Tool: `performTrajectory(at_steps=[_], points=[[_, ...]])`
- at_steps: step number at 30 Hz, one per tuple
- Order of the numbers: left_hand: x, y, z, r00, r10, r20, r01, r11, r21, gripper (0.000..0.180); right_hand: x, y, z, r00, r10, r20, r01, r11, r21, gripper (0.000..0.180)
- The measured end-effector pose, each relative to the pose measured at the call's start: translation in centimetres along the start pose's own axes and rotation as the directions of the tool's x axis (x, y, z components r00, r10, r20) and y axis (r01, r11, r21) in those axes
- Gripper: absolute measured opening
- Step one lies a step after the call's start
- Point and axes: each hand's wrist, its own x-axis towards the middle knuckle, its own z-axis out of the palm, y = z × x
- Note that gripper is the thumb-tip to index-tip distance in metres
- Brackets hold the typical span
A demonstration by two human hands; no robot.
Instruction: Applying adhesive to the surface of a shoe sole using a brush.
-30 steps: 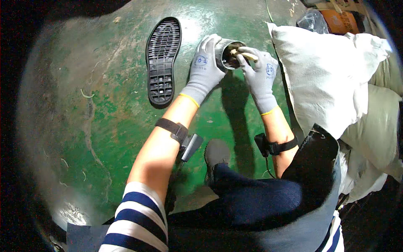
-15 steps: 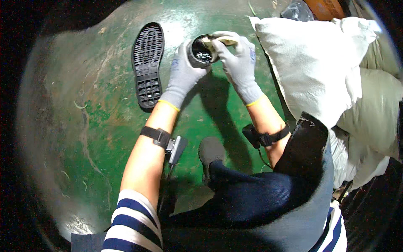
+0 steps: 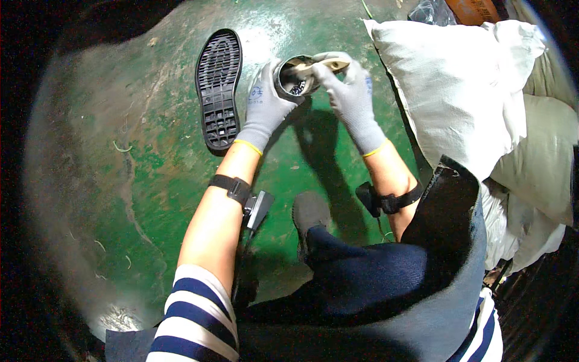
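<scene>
In a grey glove with a yellow cuff, my left hand [image 3: 265, 102] grips the near-left side of a round metal can [image 3: 295, 92]. Inside the can is something dark and glossy. My right hand [image 3: 351, 93], gloved the same way, is closed on a brush [image 3: 333, 63] with a pale wooden handle. The brush's working end is over or in the can's mouth; motion blurs it, and I cannot tell how deep it sits. To the left of the can lies a black shoe sole [image 3: 219, 90], its gridded side facing up.
A green, worn floor [image 3: 175, 199] spreads under everything. Stuffed white sacks [image 3: 446, 90] are piled on the right. Behind them are a clear plastic bag [image 3: 431, 13] and an orange-brown box [image 3: 470, 11]. My shoe [image 3: 311, 210] is on the floor below the can.
The brush has shifted in the can's mouth, with more of its handle now showing past my right fingers. The can appears tilted slightly differently. The whole view has shifted a little.
</scene>
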Motion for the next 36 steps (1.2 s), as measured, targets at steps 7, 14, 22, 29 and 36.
performTrajectory(at_steps=[7,14,22,29,36], points=[[-0.7,-1.7,0.2,0.997,-0.071,0.041,0.06,0.97,0.236,0.094,0.3,1.9,1.0,0.963,-0.257,0.085,0.266,0.835,-0.482,0.017],[-1.4,0.2,-3.8,0.982,0.069,-0.178,0.0,0.933,0.36,0.041,-0.8,3.0,2.4,0.965,-0.228,0.128,0.262,0.847,-0.463,0.017],[-3.2,-3.7,-15.2,0.741,-0.651,-0.164,0.66,0.662,0.355,0.054,0.3,2.7,2.8,0.975,-0.178,0.13,0.218,0.865,-0.452,0.017],[-4.7,-5.5,-13.8,0.782,-0.601,-0.166,0.622,0.732,0.276,0.041,-0.1,2.8,3.3,0.969,-0.21,0.132,0.248,0.821,-0.514,0.019],[-5.4,-10.7,-17.9,0.718,-0.331,0.612,0.58,-0.201,-0.789,0.048,0.1,2.0,3.9,0.975,-0.206,0.088,0.223,0.859,-0.46,0.018]])
